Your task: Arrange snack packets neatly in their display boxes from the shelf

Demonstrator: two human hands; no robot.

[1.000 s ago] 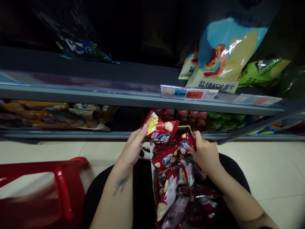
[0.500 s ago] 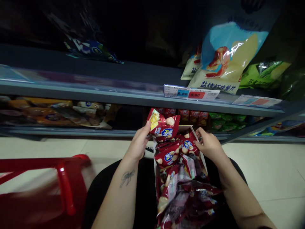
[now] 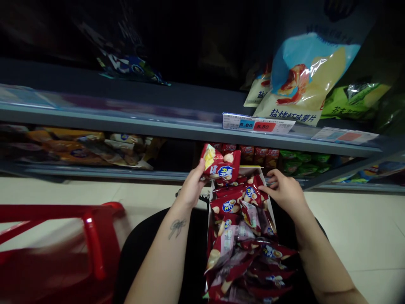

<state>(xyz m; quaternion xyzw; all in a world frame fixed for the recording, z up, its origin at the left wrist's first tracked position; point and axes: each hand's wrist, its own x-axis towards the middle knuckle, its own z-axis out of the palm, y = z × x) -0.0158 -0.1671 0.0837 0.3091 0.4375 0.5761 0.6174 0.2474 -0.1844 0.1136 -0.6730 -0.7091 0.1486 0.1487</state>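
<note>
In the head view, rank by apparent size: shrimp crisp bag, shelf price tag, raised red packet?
1. Shrimp crisp bag, clearly largest.
2. Price tag and raised red packet: about alike; tag wider, packet taller and nearer the camera, so unranked.

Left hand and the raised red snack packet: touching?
Touching. Head view shows left hand gripping the raised red snack packet by its left edge, no gap.

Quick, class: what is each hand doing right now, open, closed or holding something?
Left hand: closed on a red snack packet, held above the box.
Right hand: fingers at the packets in the box; grip cannot be told.
</note>
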